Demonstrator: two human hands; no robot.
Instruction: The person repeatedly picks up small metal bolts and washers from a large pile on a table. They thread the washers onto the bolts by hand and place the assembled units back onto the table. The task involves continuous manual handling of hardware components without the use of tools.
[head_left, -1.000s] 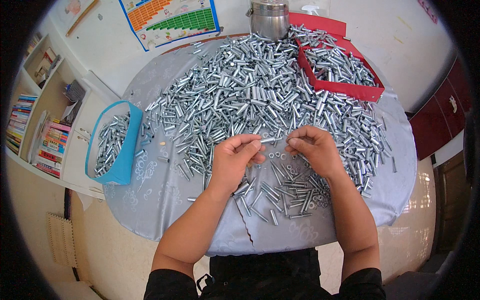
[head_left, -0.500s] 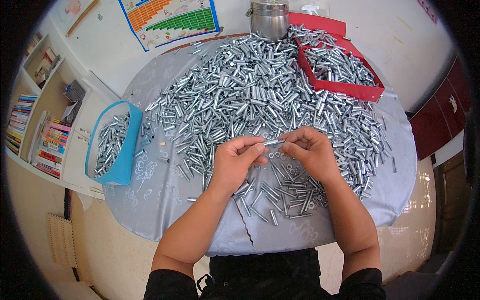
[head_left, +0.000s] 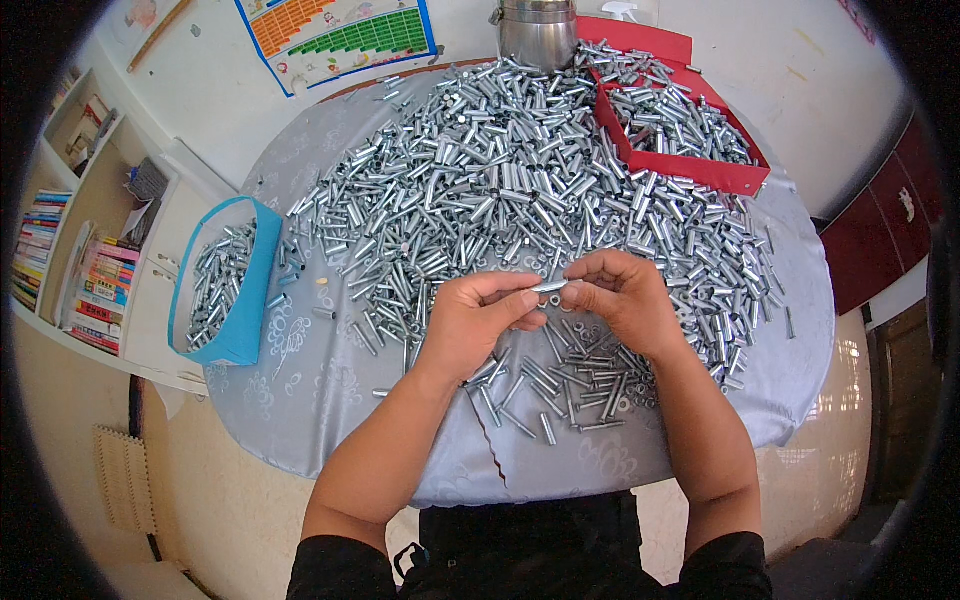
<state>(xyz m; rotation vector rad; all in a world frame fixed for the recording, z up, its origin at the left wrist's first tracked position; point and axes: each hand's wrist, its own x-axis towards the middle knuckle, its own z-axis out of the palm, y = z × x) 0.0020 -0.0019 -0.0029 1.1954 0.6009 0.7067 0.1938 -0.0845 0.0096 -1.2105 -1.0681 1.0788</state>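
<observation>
- While both hands meet over the near part of the desk point(head_left: 330, 400), the step in hand looks like fitting or checking one small metal piece point(head_left: 550, 287), held level between them.
- Left hand point(head_left: 480, 320): fingers closed, thumb + forefinger pinching the piece's left end. Right hand point(head_left: 620, 300): fingers closed on the right end, curled in. Can't tell if a 2nd part, e.g. a washer, sits under the right fingers – too small.
- Piece is clear of the desk, just above the small scatter of tubes and rings point(head_left: 580, 380) lying under and between the wrists.
- Desk wears a grey patterned cloth point(head_left: 300, 350); its near edge hangs toward the person's dark top.
- Judgement on next move: needs a steady two-hand pinch w/ ends kept in line, then a free hand to set the piece aside. Blue bin point(head_left: 250, 290) hangs off the left edge, part full of the same tubes – a reach well to the left. Which box takes finished ones can't be told.
- Further out: big heap of silver tubes point(head_left: 500, 170) covers most of the desk, touching the hands' far side.
- Far right: red tray point(head_left: 690, 170), also holding tubes, at the heap's edge.
- Far end: steel pot point(head_left: 540, 35), beside the tray's back wall.
- Beyond: coloured chart point(head_left: 340, 35) on the floor, bookshelf point(head_left: 70, 250) at the far left.
</observation>
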